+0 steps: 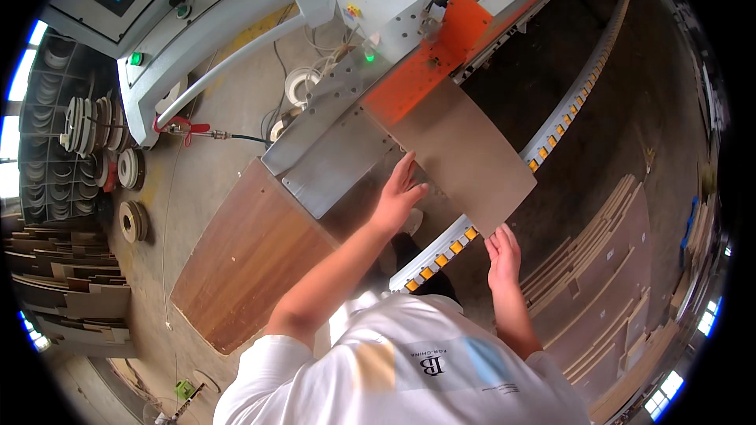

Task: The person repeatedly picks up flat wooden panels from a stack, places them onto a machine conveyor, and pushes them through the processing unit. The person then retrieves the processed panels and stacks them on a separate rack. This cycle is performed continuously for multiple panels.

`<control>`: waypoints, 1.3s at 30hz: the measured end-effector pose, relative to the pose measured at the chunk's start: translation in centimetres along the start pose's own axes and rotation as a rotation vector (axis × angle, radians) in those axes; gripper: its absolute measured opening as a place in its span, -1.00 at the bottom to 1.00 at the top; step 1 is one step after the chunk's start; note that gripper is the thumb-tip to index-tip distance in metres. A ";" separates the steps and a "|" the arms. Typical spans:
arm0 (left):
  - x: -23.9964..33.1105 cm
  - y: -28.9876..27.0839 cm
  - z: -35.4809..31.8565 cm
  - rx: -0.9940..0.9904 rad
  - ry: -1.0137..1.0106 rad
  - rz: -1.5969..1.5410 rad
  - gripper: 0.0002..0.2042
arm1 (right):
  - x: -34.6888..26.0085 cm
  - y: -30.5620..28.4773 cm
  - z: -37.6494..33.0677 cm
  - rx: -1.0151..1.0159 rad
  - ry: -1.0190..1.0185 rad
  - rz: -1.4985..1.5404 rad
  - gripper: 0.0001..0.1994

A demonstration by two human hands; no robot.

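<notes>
A flat brown board [477,159] lies across a roller rail [441,258], its far end at the orange guard [417,83] of a machine. My left hand [396,198] is at the board's left edge, fingers stretched toward the machine and nothing held in them. At the board's near corner is my right hand [504,255], its fingers straight and laid against the edge. The thumb side of that hand is partly hidden, and it does not wrap round the board.
A metal machine bed [335,157] adjoins a wood-toned panel [252,256] at left. The control console [157,24] stands at upper left. Stacked boards [591,267] lean at right. Rolls of edging band [83,126] hang on a rack, and more boards [71,291] stand below.
</notes>
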State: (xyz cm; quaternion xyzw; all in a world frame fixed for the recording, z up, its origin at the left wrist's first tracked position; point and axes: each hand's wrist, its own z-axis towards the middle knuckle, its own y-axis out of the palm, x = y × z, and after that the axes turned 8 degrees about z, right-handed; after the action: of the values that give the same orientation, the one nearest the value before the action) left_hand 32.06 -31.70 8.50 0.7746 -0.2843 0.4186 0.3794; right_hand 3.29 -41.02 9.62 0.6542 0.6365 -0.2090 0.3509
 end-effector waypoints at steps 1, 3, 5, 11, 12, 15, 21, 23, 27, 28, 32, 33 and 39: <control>0.7 1.1 1.2 -0.008 0.000 0.002 -0.22 | -0.9 -0.1 1.1 -0.013 -0.022 -0.003 -0.52; 0.7 2.8 3.1 -0.030 0.009 0.006 -0.23 | -2.8 -0.4 2.7 -0.039 -0.058 -0.013 -0.51; 0.2 3.6 5.8 -0.072 0.061 0.009 -0.23 | -4.7 0.2 3.7 -0.018 -0.093 0.010 -0.48; 3.3 1.4 3.9 -0.058 0.106 0.173 -0.56 | -5.7 -3.4 7.8 -0.199 -0.224 0.084 -0.48; 4.3 -0.3 2.7 -0.025 0.143 0.217 -0.60 | -5.4 -3.6 7.8 -0.169 -0.269 0.052 -0.48; 9.5 -6.5 -2.5 0.286 0.232 0.248 -0.74 | -3.1 -6.4 6.2 -0.074 -0.304 0.048 -0.47; 14.2 -34.5 -9.1 1.133 0.426 0.323 -0.63 | 8.2 -13.8 -2.3 0.171 -0.051 -0.148 -0.55; 15.1 -45.5 -10.9 1.267 0.359 0.625 -0.49 | 13.6 -18.2 -3.5 0.149 0.048 -0.173 -0.64; 19.7 -42.2 -7.2 0.755 0.220 0.529 -0.51 | 20.2 -23.3 -12.4 0.149 0.021 -0.418 -0.69; 20.2 -43.3 -6.5 0.636 0.172 0.532 -0.57 | 19.8 -22.7 -14.5 0.100 0.032 -0.595 -0.69; 20.5 -45.9 -6.0 0.481 0.205 0.511 -0.79 | 21.2 -23.5 -20.4 -0.008 0.014 -0.915 -0.68; 20.6 -45.8 -6.7 0.482 0.239 0.547 -0.81 | 22.2 -24.2 -20.9 -0.009 -0.023 -0.896 -0.68; 20.3 -50.9 -15.2 0.631 0.668 0.328 -0.82 | 26.8 -23.5 -22.8 0.107 0.068 -0.700 -0.64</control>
State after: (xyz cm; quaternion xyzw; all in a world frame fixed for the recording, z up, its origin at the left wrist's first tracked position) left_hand 74.01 6.38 13.69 0.6202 -0.1246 0.7643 0.1255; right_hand -20.98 -7.39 0.99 0.4204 0.8217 -0.3276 0.2020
